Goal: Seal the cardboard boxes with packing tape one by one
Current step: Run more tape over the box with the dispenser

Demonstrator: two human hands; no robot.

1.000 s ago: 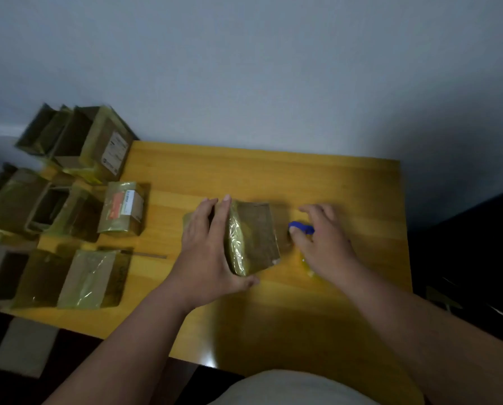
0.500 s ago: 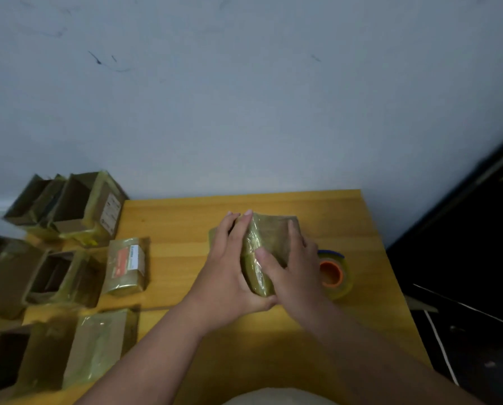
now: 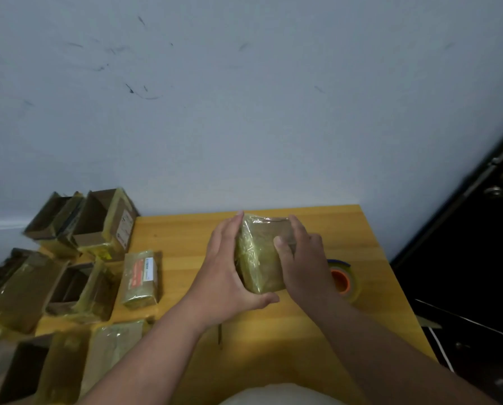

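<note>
My left hand (image 3: 227, 276) and right hand (image 3: 303, 264) clasp the taped box (image 3: 259, 258) between curled fingers above the table (image 3: 186, 238), near its far edge. The tape roll (image 3: 343, 280) lies just right; open boxes (image 3: 78, 287) crowd the left edge.

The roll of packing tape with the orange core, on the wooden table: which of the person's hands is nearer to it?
Right. The right hand lies just beside the roll of packing tape; the left hand is across the tape-wrapped cardboard box both hold.
</note>
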